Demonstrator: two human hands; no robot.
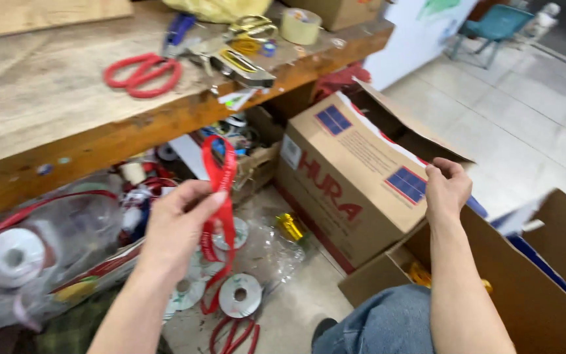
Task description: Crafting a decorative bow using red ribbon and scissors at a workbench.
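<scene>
My left hand pinches a red ribbon that loops above the fingers and hangs down toward the floor. Below it lie several flat ribbon spools and loose red ribbon. My right hand grips the top edge of a brown cardboard box printed with red letters and blue panels. The box stands tilted, its flaps open.
A wooden workbench at the upper left carries red-handled scissors, a tape roll and small tools. Bags and spools crowd the space under it. Another open cardboard box sits at the lower right. Tiled floor stretches right.
</scene>
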